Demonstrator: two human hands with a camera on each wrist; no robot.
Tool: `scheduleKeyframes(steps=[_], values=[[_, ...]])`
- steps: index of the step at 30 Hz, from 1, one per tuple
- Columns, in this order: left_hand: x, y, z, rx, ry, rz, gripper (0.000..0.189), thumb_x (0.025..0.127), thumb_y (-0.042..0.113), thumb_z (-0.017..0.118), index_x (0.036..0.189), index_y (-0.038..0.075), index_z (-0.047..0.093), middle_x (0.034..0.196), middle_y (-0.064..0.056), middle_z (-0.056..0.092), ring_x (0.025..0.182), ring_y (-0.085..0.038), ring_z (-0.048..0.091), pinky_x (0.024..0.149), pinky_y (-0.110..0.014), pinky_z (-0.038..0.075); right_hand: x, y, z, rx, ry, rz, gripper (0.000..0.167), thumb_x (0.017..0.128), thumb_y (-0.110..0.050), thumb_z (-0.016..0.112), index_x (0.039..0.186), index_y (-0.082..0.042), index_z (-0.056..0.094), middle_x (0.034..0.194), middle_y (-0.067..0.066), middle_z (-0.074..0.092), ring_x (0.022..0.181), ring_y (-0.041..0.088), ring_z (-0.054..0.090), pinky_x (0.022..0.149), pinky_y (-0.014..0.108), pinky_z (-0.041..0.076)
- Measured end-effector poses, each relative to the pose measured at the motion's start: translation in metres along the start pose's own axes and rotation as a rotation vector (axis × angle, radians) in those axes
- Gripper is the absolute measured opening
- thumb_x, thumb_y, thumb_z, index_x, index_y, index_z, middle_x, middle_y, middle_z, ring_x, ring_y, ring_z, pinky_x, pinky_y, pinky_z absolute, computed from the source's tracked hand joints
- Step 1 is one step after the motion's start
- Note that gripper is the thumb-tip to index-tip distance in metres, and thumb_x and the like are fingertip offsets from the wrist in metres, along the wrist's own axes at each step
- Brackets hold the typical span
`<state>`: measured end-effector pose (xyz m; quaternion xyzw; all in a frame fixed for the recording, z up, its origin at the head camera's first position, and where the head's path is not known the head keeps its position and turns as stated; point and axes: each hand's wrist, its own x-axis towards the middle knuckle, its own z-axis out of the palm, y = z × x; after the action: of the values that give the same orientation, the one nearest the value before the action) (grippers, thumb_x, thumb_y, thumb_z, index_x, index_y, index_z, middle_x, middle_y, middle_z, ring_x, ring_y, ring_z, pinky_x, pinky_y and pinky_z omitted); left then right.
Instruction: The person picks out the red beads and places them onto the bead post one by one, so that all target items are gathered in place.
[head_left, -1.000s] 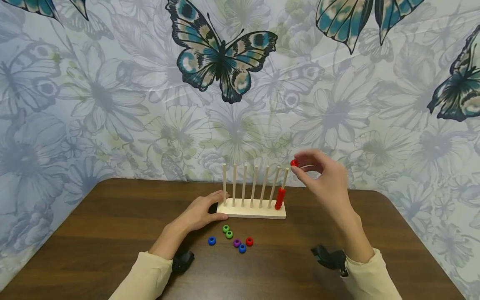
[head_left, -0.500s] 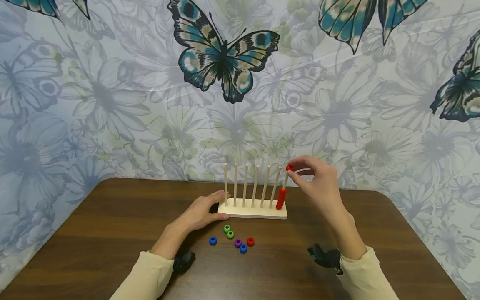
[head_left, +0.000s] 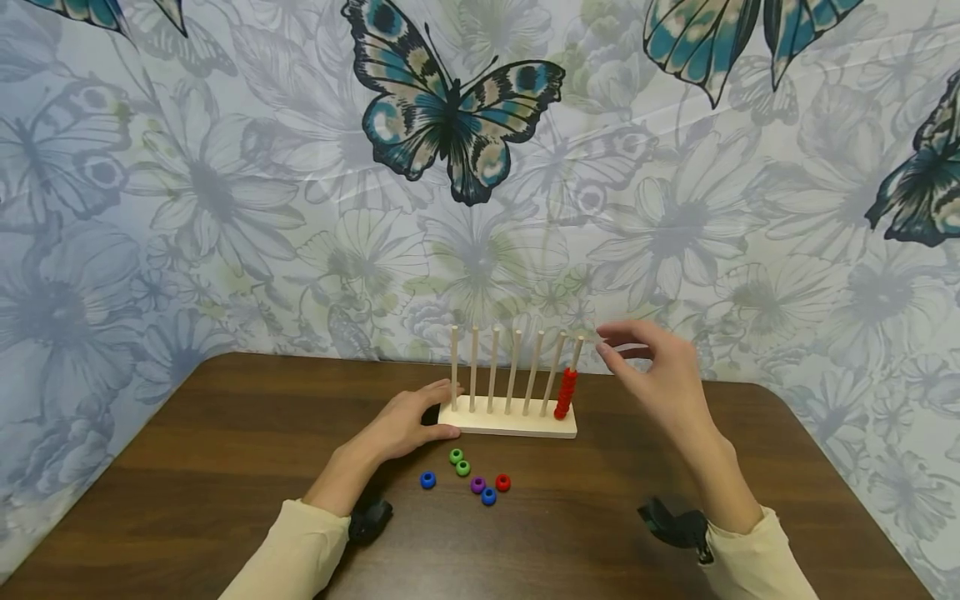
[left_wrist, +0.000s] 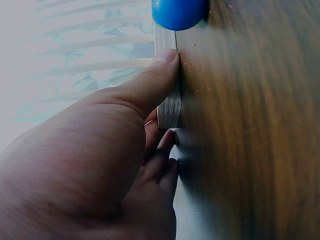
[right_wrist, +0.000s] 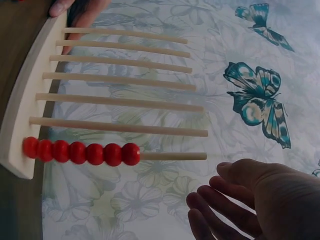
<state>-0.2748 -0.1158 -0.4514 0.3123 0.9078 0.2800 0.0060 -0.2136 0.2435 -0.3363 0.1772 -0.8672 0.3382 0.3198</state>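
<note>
A wooden peg stand (head_left: 507, 427) with a row of upright pegs stands near the table's back. My left hand (head_left: 405, 421) grips its left end, thumb on the front edge and fingers behind; the left wrist view shows this thumb (left_wrist: 155, 80) against the base. Several red beads (right_wrist: 77, 152) are stacked on the rightmost peg, whose top is bare. Just right of that peg's tip, my right hand (head_left: 660, 371) is raised with nothing in it, fingers loosely bent and thumb apart from them. The other pegs carry no beads.
Loose beads lie in front of the stand: two green (head_left: 459, 462), two blue (head_left: 489, 497), one purple (head_left: 477, 484) and one red (head_left: 503, 482). A butterfly-patterned cloth (head_left: 300, 208) hangs behind the brown table (head_left: 225, 467).
My right hand has brought a red bead onto the rightmost peg, let go of it and drawn back to the right. The red stack is taller. My left hand keeps its grip.
</note>
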Motion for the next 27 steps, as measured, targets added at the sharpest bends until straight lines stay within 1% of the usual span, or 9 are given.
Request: scheduleKeyframes(steps=[4,6,9,12,16,20,22,27], values=[[0.001,0.0,0.001,0.0,-0.001,-0.001,0.065,0.096,0.037,0.078,0.152,0.01,0.058,0.161,-0.021,0.047,0.136,-0.048,0.056,0.112,-0.063,0.046,-0.007,0.008,-0.005,-0.024,-0.026,-0.001,0.019,0.094,-0.008,0.079,0.114,-0.011,0.08,0.106,0.003,0.081,0.09,0.019,0.077,0.081,0.016,0.059],[0.001,0.0,0.001,-0.01,-0.005,0.0,0.064,0.096,0.036,0.079,0.151,0.01,0.058,0.161,-0.021,0.047,0.137,-0.048,0.056,0.112,-0.063,0.046,-0.011,0.013,-0.008,-0.031,-0.039,-0.003,0.019,0.095,-0.007,0.079,0.113,-0.012,0.08,0.106,0.002,0.081,0.089,0.019,0.077,0.08,0.016,0.059],[0.0,0.0,0.001,-0.01,-0.003,0.008,0.064,0.096,0.036,0.078,0.151,0.01,0.058,0.161,-0.021,0.048,0.137,-0.048,0.056,0.112,-0.063,0.046,-0.016,0.021,-0.011,-0.04,-0.067,-0.023,0.019,0.093,-0.005,0.08,0.111,-0.011,0.08,0.103,0.003,0.081,0.087,0.019,0.077,0.078,0.021,0.062],[0.0,0.0,0.0,-0.005,-0.001,0.006,0.064,0.096,0.036,0.078,0.151,0.009,0.058,0.161,-0.021,0.048,0.137,-0.048,0.056,0.112,-0.062,0.046,-0.02,0.027,-0.01,-0.03,-0.13,-0.054,0.02,0.091,-0.002,0.081,0.109,-0.01,0.08,0.101,0.003,0.081,0.085,0.018,0.077,0.076,0.03,0.064],[-0.001,-0.001,-0.001,0.002,0.001,0.004,0.065,0.096,0.036,0.078,0.151,0.009,0.058,0.161,-0.02,0.048,0.137,-0.047,0.057,0.112,-0.062,0.047,-0.024,0.032,-0.004,0.013,-0.242,-0.076,0.026,0.088,0.001,0.083,0.111,-0.011,0.079,0.101,0.002,0.081,0.084,0.015,0.078,0.077,0.039,0.065],[-0.001,-0.001,0.0,0.005,0.0,0.009,0.066,0.096,0.037,0.078,0.152,0.009,0.057,0.161,-0.02,0.048,0.136,-0.048,0.057,0.111,-0.062,0.047,-0.028,0.028,0.005,0.065,-0.341,-0.07,0.028,0.088,0.0,0.084,0.112,-0.012,0.078,0.104,0.002,0.08,0.086,0.014,0.077,0.079,0.04,0.065],[-0.001,0.0,0.0,0.0,-0.001,0.005,0.066,0.096,0.037,0.078,0.152,0.009,0.057,0.162,-0.021,0.047,0.136,-0.048,0.057,0.111,-0.062,0.046,-0.03,0.024,0.01,0.081,-0.369,-0.067,0.027,0.088,0.001,0.083,0.112,-0.011,0.079,0.105,0.003,0.08,0.087,0.013,0.076,0.079,0.04,0.065],[-0.001,0.001,-0.001,-0.002,-0.009,-0.01,0.067,0.096,0.037,0.078,0.152,0.008,0.057,0.162,-0.022,0.046,0.139,-0.047,0.054,0.113,-0.061,0.045,-0.038,0.012,0.03,0.134,-0.424,-0.061,0.023,0.089,-0.001,0.082,0.108,-0.014,0.079,0.101,-0.002,0.079,0.086,0.008,0.074,0.077,0.04,0.065]])
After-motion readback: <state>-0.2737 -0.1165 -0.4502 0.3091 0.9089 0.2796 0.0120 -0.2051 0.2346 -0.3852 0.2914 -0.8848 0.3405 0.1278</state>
